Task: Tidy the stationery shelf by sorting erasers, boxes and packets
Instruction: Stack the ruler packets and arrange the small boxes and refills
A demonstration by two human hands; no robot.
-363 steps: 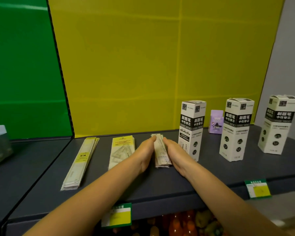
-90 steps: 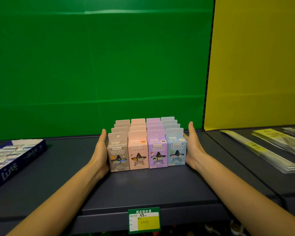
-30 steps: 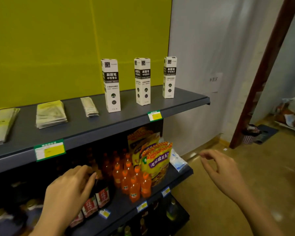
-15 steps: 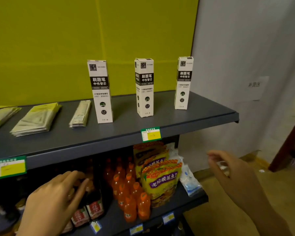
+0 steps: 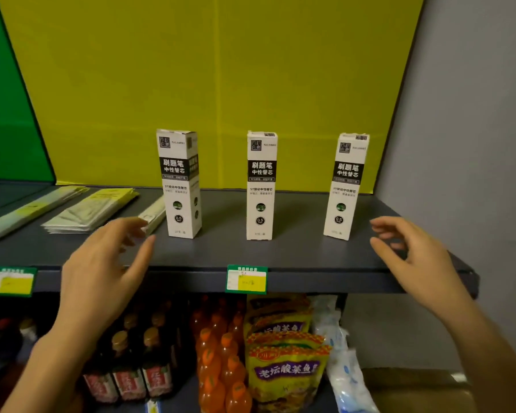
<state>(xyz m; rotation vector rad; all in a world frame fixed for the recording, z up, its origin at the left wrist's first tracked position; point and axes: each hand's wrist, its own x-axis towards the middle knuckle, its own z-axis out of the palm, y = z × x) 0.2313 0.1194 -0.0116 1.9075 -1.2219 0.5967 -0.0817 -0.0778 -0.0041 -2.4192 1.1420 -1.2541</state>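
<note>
At 9 o'clock in the view, long thin packets [image 5: 27,211] lie flat on the shelf [image 5: 295,251]. At their 3 o'clock is a pile of yellow-topped packets [image 5: 96,208]. Next comes a small packet pile [image 5: 155,214], right beside the left box [image 5: 179,186]. I cannot tell if they touch.

The left hand [image 5: 102,269] is in front of the shelf edge, at 7 o'clock from the left box. Its fingers are spread apart and it holds nothing. The middle box [image 5: 261,186] stands straight up, well apart from the other two. The right box [image 5: 346,186] stands near the right end of the shelf. The right hand [image 5: 414,263] is at its 4 o'clock, with its fingers loose and apart, and it is empty too.

The boxes are tall and thin, so I think they tip easily. A fast push up high could knock one over. The right box could drop off the end of the shelf. The left hand could also bump the small packet pile and mess it up.
</note>
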